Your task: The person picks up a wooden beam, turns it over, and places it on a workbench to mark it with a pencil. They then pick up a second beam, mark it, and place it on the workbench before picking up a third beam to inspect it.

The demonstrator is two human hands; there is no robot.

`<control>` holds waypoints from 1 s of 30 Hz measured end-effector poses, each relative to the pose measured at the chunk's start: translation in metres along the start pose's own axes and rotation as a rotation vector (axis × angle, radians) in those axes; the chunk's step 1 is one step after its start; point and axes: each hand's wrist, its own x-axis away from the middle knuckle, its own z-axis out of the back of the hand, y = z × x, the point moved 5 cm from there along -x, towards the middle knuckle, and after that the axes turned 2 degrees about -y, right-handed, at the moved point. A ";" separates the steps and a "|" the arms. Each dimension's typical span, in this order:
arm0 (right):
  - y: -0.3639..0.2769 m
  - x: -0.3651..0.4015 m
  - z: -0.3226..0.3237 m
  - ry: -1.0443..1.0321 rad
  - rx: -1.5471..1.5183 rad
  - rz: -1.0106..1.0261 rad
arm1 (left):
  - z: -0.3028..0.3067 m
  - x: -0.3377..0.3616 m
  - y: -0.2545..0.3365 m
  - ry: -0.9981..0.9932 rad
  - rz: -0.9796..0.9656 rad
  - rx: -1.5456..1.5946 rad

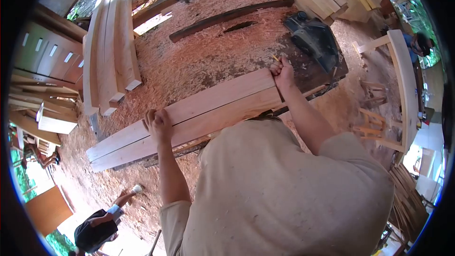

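Note:
Two pale wooden planks lie side by side on the workbench, a dark gap between them: the far plank (pixel 218 94) and the near plank (pixel 227 114). My left hand (pixel 159 125) is closed on the far plank left of its middle, with the fingers curled at its far edge. At the right end of the planks my right hand (pixel 283 74) is closed around a pencil (pixel 276 58), whose yellow end sticks out past the fingers. That hand rests against the far plank's end corner.
A dark power planer (pixel 313 40) sits at the bench's right end. Wood shavings (pixel 213 50) cover the bench around a dark bar (pixel 232 19). Several planks (pixel 111 50) are stacked at left. Other people (pixel 97 230) are around, and a wooden frame (pixel 403 85) stands at right.

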 end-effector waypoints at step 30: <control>0.045 0.089 -0.103 -0.194 1.948 0.895 | -0.001 -0.116 -0.124 0.602 1.070 1.429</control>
